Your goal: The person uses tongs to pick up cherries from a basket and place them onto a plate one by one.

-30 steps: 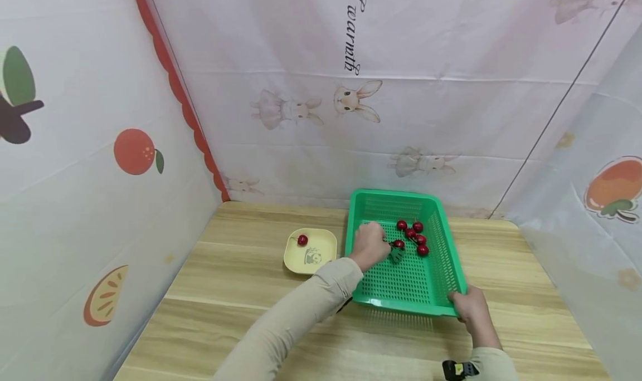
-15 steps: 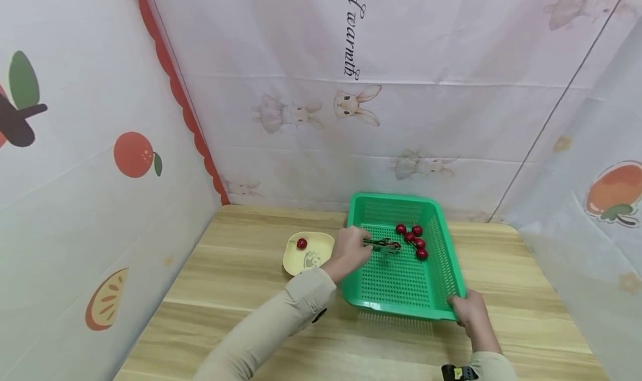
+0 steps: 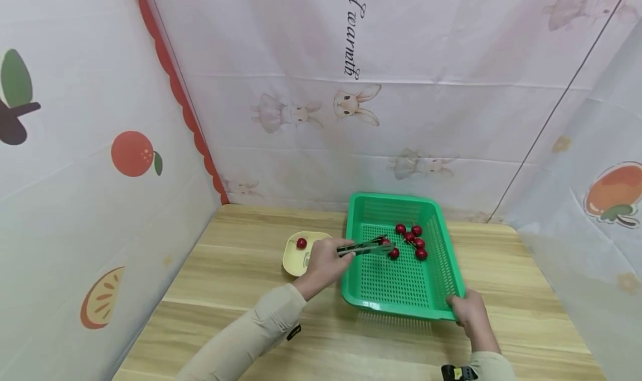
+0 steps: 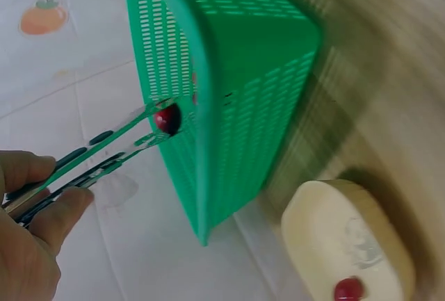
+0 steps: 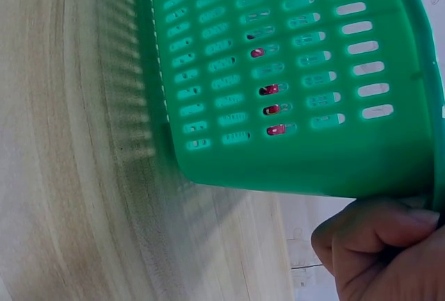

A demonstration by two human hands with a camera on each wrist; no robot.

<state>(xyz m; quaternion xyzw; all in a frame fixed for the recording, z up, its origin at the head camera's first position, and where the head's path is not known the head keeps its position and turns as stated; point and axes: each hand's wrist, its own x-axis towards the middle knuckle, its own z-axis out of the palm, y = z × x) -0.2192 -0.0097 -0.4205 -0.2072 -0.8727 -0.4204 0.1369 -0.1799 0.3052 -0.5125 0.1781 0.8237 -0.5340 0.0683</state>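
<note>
My left hand (image 3: 326,261) holds metal tongs (image 3: 366,248) with dark grips, reaching over the left rim of the green basket (image 3: 396,308). Between the tong tips is a red cherry (image 4: 167,118), seen in the left wrist view. Another cherry (image 3: 394,253) shows right beside the tips in the head view. Farther right inside the basket lies a cluster of several cherries (image 3: 419,243). At the near right corner, my right hand (image 3: 468,313) grips the basket's rim, thumb on top. My left hand partly covers a pale yellow dish (image 3: 292,263) holding one cherry (image 3: 301,243).
The basket stands on a wooden table (image 3: 241,264), close to the back wall cloth (image 3: 301,175) printed with rabbits. Side cloths with fruit prints (image 3: 131,154) border the table left and right. Red glimpses of cherries (image 5: 272,90) show through the basket's slotted side.
My left hand has drawn back to the left with the tongs, from inside the basket to its left rim and over the dish's edge. My right hand stays on the basket corner.
</note>
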